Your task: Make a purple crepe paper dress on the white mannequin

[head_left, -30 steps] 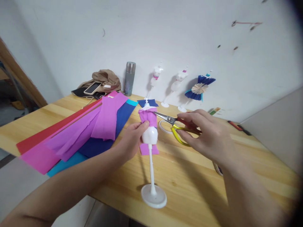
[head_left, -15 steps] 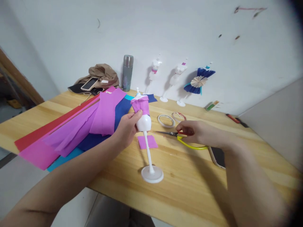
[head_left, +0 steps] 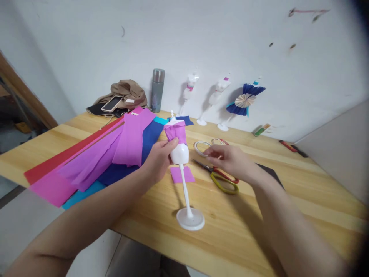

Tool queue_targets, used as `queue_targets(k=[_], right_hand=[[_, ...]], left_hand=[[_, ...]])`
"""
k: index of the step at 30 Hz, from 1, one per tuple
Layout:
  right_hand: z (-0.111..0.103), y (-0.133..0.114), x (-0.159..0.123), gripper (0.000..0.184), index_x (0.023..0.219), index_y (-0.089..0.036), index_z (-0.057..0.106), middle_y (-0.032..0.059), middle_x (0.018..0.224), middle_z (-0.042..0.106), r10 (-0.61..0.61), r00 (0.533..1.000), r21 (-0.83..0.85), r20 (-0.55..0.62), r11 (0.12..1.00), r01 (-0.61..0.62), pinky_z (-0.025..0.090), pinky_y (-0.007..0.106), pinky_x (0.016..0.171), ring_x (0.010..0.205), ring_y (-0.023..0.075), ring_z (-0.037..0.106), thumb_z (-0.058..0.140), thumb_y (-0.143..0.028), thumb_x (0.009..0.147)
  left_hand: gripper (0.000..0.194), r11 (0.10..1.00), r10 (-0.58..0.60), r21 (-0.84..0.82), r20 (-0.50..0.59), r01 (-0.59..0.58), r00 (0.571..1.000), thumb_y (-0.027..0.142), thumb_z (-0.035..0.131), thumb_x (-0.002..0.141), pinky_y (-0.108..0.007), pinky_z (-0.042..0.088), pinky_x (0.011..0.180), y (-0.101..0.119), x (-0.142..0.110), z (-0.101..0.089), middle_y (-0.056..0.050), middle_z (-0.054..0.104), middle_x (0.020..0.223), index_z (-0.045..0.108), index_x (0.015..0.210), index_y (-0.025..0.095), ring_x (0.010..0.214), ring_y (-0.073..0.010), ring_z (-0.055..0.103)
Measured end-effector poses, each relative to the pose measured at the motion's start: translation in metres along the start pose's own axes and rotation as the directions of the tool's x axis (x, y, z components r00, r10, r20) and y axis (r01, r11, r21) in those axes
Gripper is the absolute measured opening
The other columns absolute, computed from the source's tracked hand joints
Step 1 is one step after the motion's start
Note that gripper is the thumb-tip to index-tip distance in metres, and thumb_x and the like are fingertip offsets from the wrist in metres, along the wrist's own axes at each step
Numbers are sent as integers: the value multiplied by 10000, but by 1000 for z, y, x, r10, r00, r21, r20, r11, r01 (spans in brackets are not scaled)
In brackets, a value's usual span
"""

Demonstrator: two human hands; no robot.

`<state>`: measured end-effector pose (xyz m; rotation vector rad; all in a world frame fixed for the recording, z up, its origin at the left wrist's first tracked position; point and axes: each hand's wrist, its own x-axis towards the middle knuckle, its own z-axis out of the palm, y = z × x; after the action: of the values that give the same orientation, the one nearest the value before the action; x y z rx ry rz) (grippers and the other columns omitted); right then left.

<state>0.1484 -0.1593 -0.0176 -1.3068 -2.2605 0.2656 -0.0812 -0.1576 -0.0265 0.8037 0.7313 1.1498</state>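
Observation:
My left hand (head_left: 162, 157) is closed around a small white mannequin (head_left: 180, 154), gripping it at the waist. Pink-purple crepe paper (head_left: 179, 132) wraps its chest, and its round base stands tilted on the table. Over the scissors, my right hand (head_left: 227, 157) is empty with fingers loosely bent and apart. Its fingertips are at the right edge of a white tape roll (head_left: 198, 153); whether they touch it I cannot tell. The scissors (head_left: 225, 184), with red and yellow handles, lie on the wood just below. A small purple paper piece (head_left: 188, 175) lies behind the mannequin's pole.
Crepe paper sheets (head_left: 129, 142) in several colours spread at left. Along the wall stand a thermos (head_left: 157, 92), two white mannequins (head_left: 219, 90) and one dressed in blue (head_left: 245, 100). A second roll (head_left: 216, 141), a dark phone (head_left: 271, 173) and a cloth bag (head_left: 128, 90) also lie there.
My right hand has let go of the scissors, which now lie on the table, and has moved slightly up and left toward the tape roll. My left hand still holds the mannequin.

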Motion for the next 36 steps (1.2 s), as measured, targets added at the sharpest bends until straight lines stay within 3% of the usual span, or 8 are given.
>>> queue_targets(k=[2,3,6,9,20,25,32,36], right_hand=[[2,-28,4,138,970,-217,698,38,789,709,-9,981,103,-194,994,30,544,329,621,682,191,666,585,-268,910],[3,-42,6,203,1083,-229,682,45,842,703,-48,975,102,-215,992,72,544,347,663,738,199,666,556,-235,925],[1,-74,10,312,1159,-257,666,34,840,674,-203,963,89,-179,971,221,524,350,706,764,194,646,474,-159,934],[-2,-88,17,374,1135,-270,685,38,881,690,-216,969,84,-122,970,227,523,362,740,824,214,655,440,-119,895],[4,-83,26,359,1055,-218,700,39,849,702,-52,997,123,-56,991,58,515,355,674,726,209,628,445,-123,821],[3,-83,26,323,978,-225,707,28,809,693,-53,998,155,-39,986,59,514,345,676,699,195,619,439,-130,823],[2,-79,25,323,1027,-207,705,50,853,702,-47,998,143,-41,988,52,517,388,738,764,217,638,429,-165,866],[1,-75,24,327,1055,-181,691,66,905,710,-23,999,137,-39,990,28,509,403,778,821,228,650,428,-160,862]], left_hand=[[277,1000,9,11,6,-9,1000,367,710,801,-282,501,605,-1,-1,1,-50,623,680,628,760,105,627,-150,588],[273,1000,13,16,7,-13,1000,363,709,801,-273,494,611,-1,-2,2,-43,619,673,635,753,104,621,-141,581],[220,998,42,41,-13,-41,999,326,688,803,-251,471,621,-1,-4,3,-35,636,698,667,772,109,633,-129,578],[182,989,86,121,-32,-81,996,303,689,786,-233,419,588,-2,-6,3,-13,620,672,673,751,125,608,-116,546],[194,976,40,214,15,-42,999,259,631,823,-233,365,537,-3,-8,5,6,561,589,632,669,141,531,-104,491],[177,979,-17,202,8,15,1000,262,666,825,-238,396,548,-4,-5,5,-11,610,620,682,704,134,537,-114,536],[203,990,-95,111,44,89,995,311,719,831,-256,474,592,-6,-3,4,-24,647,652,692,734,136,563,-129,587],[239,995,-102,21,67,101,993,363,635,908,-280,523,667,-4,-3,8,-51,685,729,710,864,141,636,-153,640]])
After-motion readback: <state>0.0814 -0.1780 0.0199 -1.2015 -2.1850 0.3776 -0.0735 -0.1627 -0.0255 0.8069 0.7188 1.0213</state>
